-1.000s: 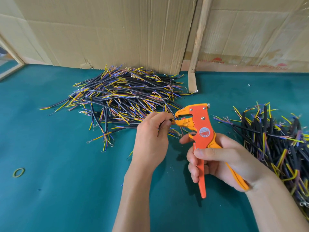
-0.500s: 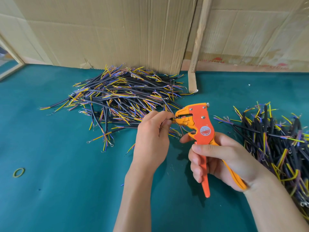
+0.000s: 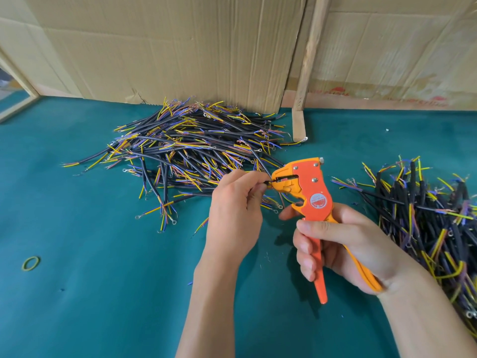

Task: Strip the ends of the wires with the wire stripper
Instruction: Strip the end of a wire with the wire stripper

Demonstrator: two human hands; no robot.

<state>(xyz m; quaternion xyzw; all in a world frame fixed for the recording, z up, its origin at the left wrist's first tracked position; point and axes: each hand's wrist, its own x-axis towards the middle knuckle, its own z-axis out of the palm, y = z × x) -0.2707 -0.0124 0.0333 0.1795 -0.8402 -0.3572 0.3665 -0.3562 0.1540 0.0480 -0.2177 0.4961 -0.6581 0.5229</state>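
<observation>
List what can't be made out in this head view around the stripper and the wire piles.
- Wire end in the wire stripper: too small, covered by left hand fingertips; stripped or not, unclear.
- Stripper handles: partly wrapped by right hand.
- Right wire pile: cut off by the frame's right edge.
- Label on the stripper: too small to read.

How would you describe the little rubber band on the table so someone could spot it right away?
Start at the big wire pile by the cardboard wall, then look toward the table's near left. The rubber band lies alone there on the green cloth, a small yellow-green loop, the only ring-shaped thing.
</observation>
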